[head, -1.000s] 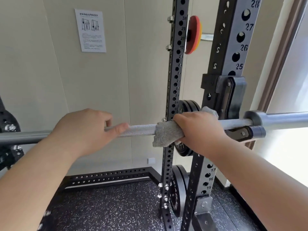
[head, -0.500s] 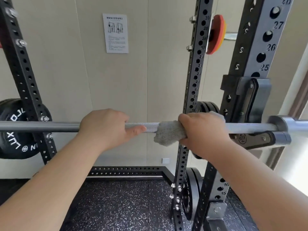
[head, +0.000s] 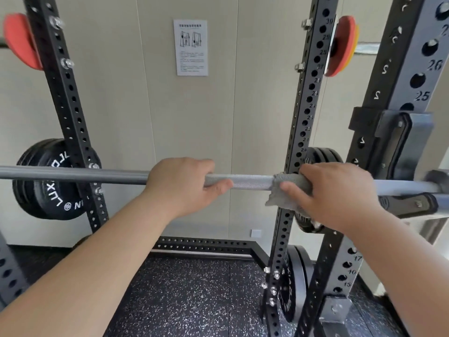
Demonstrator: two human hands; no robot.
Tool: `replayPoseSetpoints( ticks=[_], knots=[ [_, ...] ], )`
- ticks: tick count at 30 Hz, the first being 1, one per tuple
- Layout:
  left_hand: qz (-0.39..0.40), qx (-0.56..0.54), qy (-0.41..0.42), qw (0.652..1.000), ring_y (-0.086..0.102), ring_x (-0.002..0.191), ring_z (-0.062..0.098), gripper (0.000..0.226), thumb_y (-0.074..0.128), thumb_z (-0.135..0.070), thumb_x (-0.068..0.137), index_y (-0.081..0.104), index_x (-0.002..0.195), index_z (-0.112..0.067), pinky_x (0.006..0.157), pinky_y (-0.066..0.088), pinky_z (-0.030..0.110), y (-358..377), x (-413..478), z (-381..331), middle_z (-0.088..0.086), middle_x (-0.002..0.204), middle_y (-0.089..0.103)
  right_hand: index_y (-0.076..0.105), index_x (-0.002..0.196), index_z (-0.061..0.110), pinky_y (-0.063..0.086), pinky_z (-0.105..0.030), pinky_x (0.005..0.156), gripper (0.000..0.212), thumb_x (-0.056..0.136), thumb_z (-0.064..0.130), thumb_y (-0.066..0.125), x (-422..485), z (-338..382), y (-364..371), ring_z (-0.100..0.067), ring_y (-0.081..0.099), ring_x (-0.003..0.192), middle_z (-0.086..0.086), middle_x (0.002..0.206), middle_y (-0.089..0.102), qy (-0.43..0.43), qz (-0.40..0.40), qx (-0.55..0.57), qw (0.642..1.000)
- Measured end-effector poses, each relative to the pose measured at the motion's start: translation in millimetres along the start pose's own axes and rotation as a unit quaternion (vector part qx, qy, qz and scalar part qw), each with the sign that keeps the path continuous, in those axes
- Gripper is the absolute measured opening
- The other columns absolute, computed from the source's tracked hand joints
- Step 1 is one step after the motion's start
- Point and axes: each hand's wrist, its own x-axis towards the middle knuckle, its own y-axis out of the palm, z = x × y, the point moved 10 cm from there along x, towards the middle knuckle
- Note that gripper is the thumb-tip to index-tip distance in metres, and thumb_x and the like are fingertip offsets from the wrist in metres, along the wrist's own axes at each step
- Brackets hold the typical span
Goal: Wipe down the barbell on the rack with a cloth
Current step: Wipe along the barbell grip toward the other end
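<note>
A grey steel barbell (head: 252, 182) lies level across the black rack (head: 308, 113), its right end resting in a hook (head: 413, 203) on the right upright. My left hand (head: 182, 186) grips the bar near its middle, thumb under the knurled part. A grey cloth (head: 289, 188) is wrapped over the bar a short way to the right. My right hand (head: 332, 193) grips the cloth around the bar, just left of the right upright.
Black weight plates (head: 48, 181) hang on the left upright, more plates (head: 294, 285) sit low by the right upright. Red plates (head: 342, 45) are stored up high on both sides. A paper notice (head: 191, 47) is on the beige wall. Speckled rubber flooring (head: 194, 300) lies below.
The view has swung left, bringing the left upright and its plates into sight. My right hand with the cloth stays by the right upright, and its thumb now shows over the cloth.
</note>
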Motion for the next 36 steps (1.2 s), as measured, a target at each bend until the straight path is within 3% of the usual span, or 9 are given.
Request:
replayPoseSetpoints(
  ticks=[5, 10, 13, 20, 25, 29, 32, 34, 36],
  knots=[
    [-0.025, -0.008, 0.027, 0.999, 0.053, 0.063, 0.015, 0.065, 0.015, -0.083, 0.085, 0.044, 0.076, -0.025, 0.055, 0.041, 0.030, -9, -10, 13, -0.009, 0.066, 0.052, 0.046, 0.065, 0.025, 0.032, -0.020, 0.045, 0.077, 0.070, 0.101, 0.031, 19, 42, 4, -0.011, 0.049, 0.048, 0.011, 0.053, 0.047, -0.005, 0.006, -0.021, 1.000],
    [-0.009, 0.006, -0.021, 1.000, 0.058, 0.064, 0.015, 0.080, 0.007, -0.094, 0.076, 0.051, 0.073, -0.028, 0.055, 0.042, 0.028, -2, -17, 65, -0.011, 0.064, 0.057, 0.046, 0.071, 0.025, 0.037, -0.024, 0.047, 0.053, 0.081, 0.075, 0.058, 31, 68, 16, -0.019, 0.051, 0.049, 0.009, 0.055, 0.046, -0.029, 0.034, -0.025, 0.999],
    [-0.013, 0.019, -0.028, 0.999, 0.057, 0.059, 0.015, 0.090, -0.004, -0.096, 0.071, 0.051, 0.068, -0.024, 0.055, 0.044, 0.027, -3, -21, 86, -0.009, 0.059, 0.055, 0.048, 0.075, 0.027, 0.050, -0.028, 0.048, 0.055, 0.082, 0.082, 0.049, 29, 53, 14, -0.011, 0.054, 0.052, 0.010, 0.058, 0.049, -0.020, 0.071, -0.030, 0.997],
    [-0.022, 0.023, -0.011, 0.999, 0.054, 0.055, 0.021, 0.079, 0.004, -0.092, 0.078, 0.040, 0.066, -0.023, 0.056, 0.048, 0.030, -1, -26, 84, -0.007, 0.056, 0.050, 0.052, 0.069, 0.032, 0.051, -0.025, 0.047, 0.073, 0.067, 0.102, 0.033, 35, 56, 12, 0.001, 0.051, 0.047, 0.012, 0.051, 0.055, 0.020, 0.138, -0.032, 0.990],
    [-0.024, 0.023, -0.008, 0.999, 0.053, 0.058, 0.022, 0.077, 0.007, -0.091, 0.079, 0.040, 0.067, -0.023, 0.053, 0.040, 0.029, -3, -26, 84, -0.007, 0.058, 0.048, 0.052, 0.070, 0.029, 0.054, -0.029, 0.052, 0.075, 0.068, 0.102, 0.031, 55, 114, 17, -0.007, 0.059, 0.050, 0.012, 0.051, 0.057, -0.022, 0.123, 0.012, 0.992],
    [-0.036, 0.016, -0.004, 0.999, 0.051, 0.055, 0.021, 0.075, 0.009, -0.091, 0.079, 0.038, 0.067, -0.023, 0.051, 0.037, 0.029, -2, -29, 88, -0.008, 0.056, 0.048, 0.048, 0.072, 0.030, 0.051, -0.028, 0.050, 0.070, 0.073, 0.097, 0.030, 53, 110, 15, -0.007, 0.056, 0.052, 0.012, 0.055, 0.053, -0.043, 0.101, -0.004, 0.994],
    [-0.030, 0.000, 0.011, 1.000, 0.051, 0.055, 0.020, 0.071, 0.012, -0.089, 0.081, 0.036, 0.067, -0.024, 0.053, 0.043, 0.030, -2, -30, 87, -0.008, 0.056, 0.048, 0.054, 0.075, 0.034, 0.044, -0.023, 0.047, 0.060, 0.077, 0.092, 0.039, 46, 92, 16, 0.002, 0.057, 0.049, 0.013, 0.052, 0.060, -0.018, 0.160, 0.020, 0.987],
    [-0.027, 0.002, 0.013, 1.000, 0.051, 0.055, 0.020, 0.070, 0.012, -0.088, 0.081, 0.036, 0.068, -0.024, 0.054, 0.044, 0.030, -4, -29, 86, -0.007, 0.056, 0.048, 0.063, 0.074, 0.037, 0.041, -0.017, 0.047, 0.053, 0.080, 0.087, 0.047, 43, 84, 19, 0.009, 0.060, 0.045, 0.025, 0.051, 0.063, 0.013, 0.206, 0.061, 0.977],
    [-0.021, 0.010, 0.012, 1.000, 0.051, 0.056, 0.021, 0.072, 0.010, -0.088, 0.081, 0.038, 0.068, -0.023, 0.054, 0.044, 0.030, -4, -28, 84, -0.007, 0.057, 0.049, 0.068, 0.073, 0.037, 0.044, -0.017, 0.048, 0.049, 0.083, 0.082, 0.051, 44, 88, 21, 0.010, 0.060, 0.044, 0.029, 0.052, 0.063, 0.027, 0.239, 0.077, 0.968]
  ],
)
